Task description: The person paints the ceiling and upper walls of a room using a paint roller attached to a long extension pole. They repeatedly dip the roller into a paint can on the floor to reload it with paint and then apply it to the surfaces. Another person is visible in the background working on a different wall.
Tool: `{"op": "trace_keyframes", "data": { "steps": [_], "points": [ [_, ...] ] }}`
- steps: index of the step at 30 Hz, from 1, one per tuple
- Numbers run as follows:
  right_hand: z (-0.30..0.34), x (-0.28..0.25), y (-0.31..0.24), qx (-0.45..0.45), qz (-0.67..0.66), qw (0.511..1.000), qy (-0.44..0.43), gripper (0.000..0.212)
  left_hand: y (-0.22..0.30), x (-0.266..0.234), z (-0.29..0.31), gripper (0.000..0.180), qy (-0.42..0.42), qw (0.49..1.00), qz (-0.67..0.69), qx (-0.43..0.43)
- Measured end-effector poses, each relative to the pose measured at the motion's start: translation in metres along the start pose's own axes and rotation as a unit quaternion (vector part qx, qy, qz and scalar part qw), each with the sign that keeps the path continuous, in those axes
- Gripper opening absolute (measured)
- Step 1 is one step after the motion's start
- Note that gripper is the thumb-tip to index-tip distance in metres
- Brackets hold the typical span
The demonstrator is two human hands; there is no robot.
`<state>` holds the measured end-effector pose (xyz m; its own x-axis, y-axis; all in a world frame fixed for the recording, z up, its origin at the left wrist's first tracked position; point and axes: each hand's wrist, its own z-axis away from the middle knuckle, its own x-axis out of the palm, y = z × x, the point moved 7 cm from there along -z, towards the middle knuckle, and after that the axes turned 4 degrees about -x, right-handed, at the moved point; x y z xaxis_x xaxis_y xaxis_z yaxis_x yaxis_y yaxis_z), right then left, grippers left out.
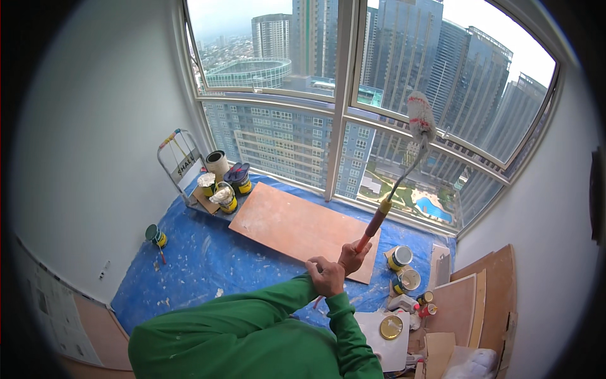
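Holding up a paint roller (385, 205) just right of the centre of the frame, wrapping the fingers of the left hand (353, 256) round the lower part of its handle. Curling the right hand (326, 278) over the left cuff (309, 287), just to the left of that grip; not being able to tell whether pinching the cloth or only resting on it. Slanting the roller toward the upper right, setting its shaggy white, red-streaked roller head (421, 117) against the view of the window; not being able to tell, from this angle, about any touching of the glass.

Supporting the full length from one end with a single hand, and so probably risking a tip or a twist through any slackening of the fingers. Possibly smearing the window frame (341, 126) or the white wall (543, 202) at the right of the frame, given wet paint on the roller head; not being able to tell wet from dry. Also risking a drop onto the pinkish board (303, 227) lying across the middle of the frame.

Working above a blue floor sheet (196, 271), perhaps risking a slip or a snag underfoot through its creases. Standing near paint cans (400, 257) at the lower right, possibly risking a knock and a spill through a careless sidestep or a low swing of the handle.
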<state>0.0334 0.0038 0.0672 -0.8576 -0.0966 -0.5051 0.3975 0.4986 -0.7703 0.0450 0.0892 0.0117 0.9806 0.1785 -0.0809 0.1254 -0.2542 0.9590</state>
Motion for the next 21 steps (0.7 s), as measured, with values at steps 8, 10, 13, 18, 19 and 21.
{"op": "trace_keyframes", "data": {
  "steps": [8, 10, 13, 18, 19, 21],
  "points": [
    [0.004, 0.007, -0.003, -0.003, 0.001, 1.000, -0.007, 0.021, 0.008, -0.009, 0.007, 0.018, 0.001, 0.999, 0.019, -0.032],
    [0.005, 0.007, -0.004, 0.001, 0.001, 1.000, -0.009, 0.021, 0.009, -0.010, 0.008, 0.018, 0.004, 1.000, 0.018, -0.025],
    [0.007, 0.011, -0.003, -0.001, 0.008, 1.000, -0.015, 0.021, 0.008, -0.012, 0.008, 0.014, 0.006, 1.000, -0.014, 0.003],
    [0.011, 0.010, -0.004, -0.007, 0.005, 1.000, -0.010, 0.021, 0.000, -0.007, 0.011, 0.038, -0.011, 0.997, -0.066, 0.023],
    [0.013, 0.009, -0.005, -0.007, 0.004, 1.000, -0.008, 0.021, -0.002, -0.006, 0.012, 0.039, -0.015, 0.997, -0.065, 0.025],
    [0.015, 0.007, -0.005, -0.015, -0.006, 1.000, 0.001, 0.021, 0.001, -0.004, 0.014, 0.040, -0.023, 0.997, -0.065, 0.028]
  ]
}}
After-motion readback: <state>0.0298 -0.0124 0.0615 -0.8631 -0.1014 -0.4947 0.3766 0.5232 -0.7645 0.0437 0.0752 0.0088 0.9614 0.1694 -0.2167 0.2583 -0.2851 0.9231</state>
